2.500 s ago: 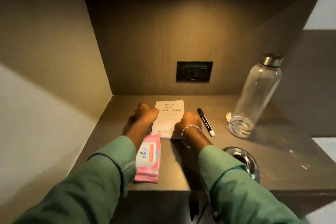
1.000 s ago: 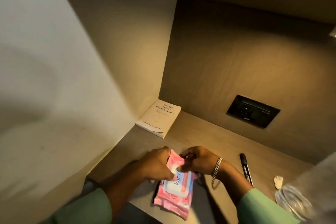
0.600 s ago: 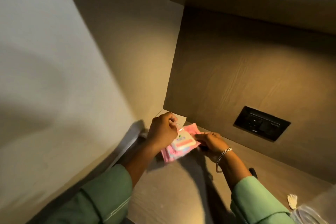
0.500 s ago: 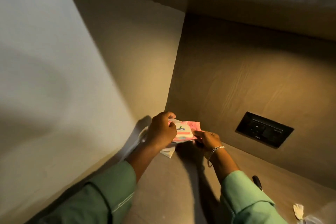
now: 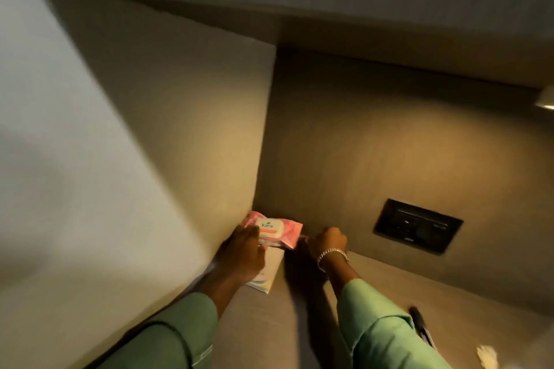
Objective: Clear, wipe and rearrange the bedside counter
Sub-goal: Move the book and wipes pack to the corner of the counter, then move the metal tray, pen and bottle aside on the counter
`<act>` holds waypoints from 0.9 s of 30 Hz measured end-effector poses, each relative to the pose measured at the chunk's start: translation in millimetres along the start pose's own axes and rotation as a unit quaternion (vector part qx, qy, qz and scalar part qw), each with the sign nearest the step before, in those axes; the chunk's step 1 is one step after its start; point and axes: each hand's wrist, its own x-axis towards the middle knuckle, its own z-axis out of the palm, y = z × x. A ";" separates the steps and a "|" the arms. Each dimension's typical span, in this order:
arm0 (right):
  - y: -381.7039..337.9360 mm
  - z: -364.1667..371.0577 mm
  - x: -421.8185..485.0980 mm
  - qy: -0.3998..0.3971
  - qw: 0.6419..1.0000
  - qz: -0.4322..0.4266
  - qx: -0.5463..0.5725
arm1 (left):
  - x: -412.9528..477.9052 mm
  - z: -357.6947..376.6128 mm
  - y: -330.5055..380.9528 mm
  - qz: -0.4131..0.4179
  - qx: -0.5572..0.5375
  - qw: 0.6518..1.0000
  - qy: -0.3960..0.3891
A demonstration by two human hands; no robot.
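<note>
Carried up from the surface's near edge, the pink wipes pack (image 5: 274,228) now lies on the book (image 5: 267,271) at the frame's centre corner, left hand (image 5: 242,252) fingers loosely on it, right hand (image 5: 328,241) curled empty beside: rearranging underway.

Pink wipes pack (image 5: 271,228): white lid label reads "kara"; nothing else legible

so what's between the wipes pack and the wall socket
Only the right hand, beside the pink wipes pack; from there to the black wall socket the back panel and counter are bare, in the head view.
</note>
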 end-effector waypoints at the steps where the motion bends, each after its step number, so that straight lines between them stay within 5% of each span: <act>1: 6.6 -14.5 -3.1 -0.004 1.000 -0.010 -0.027 | -3.8 2.9 8.2 0.020 -0.007 0.999 0.024; 5: 43.5 -83.2 -28.0 -0.029 0.997 -0.022 -0.065 | -26.6 7.2 70.8 0.089 -0.164 0.981 0.051; 12: 150.4 -197.2 -143.4 -0.018 0.997 0.061 0.030 | -108.6 23.5 225.7 0.211 -0.312 0.921 -0.104; 18: 233.2 -239.8 -234.4 0.103 0.981 0.162 -0.041 | -173.9 45.3 272.9 0.168 -0.233 0.881 -0.377; 23: 249.6 -222.4 -256.7 0.036 0.979 0.199 -0.015 | -205.0 52.5 268.0 0.174 -0.159 0.895 -0.379; 27: 239.3 -203.2 -244.7 0.021 0.969 0.211 0.127 | -198.0 47.7 251.0 0.110 -0.194 0.912 -0.345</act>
